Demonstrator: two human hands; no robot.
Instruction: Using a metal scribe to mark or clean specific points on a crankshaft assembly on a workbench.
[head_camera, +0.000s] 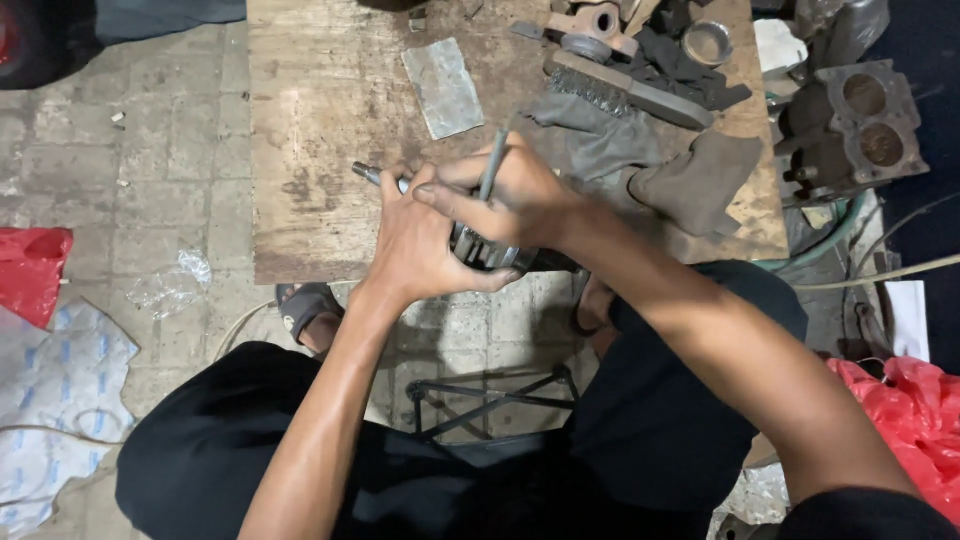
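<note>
A: Head view: how are the hands set?
B: Left hand (425, 240) wraps closed around the metal shaft part (480, 248) at the wooden board's (320, 120) near edge. Right hand (515, 190), wrist bent inward, pinches a thin rod (493, 160).

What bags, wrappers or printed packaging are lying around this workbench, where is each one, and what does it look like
Red plastic bag: on the paving at the left edge, crumpled, glossy red.
White printed sheet: on the floor at lower left, flat and creased, white with pale blue marks.
Clear plastic wrapper: on the paving beside the wooden bench, crumpled, see-through.
Second red plastic bag: at lower right, crumpled, bright red.
No screens or signs show.
</note>
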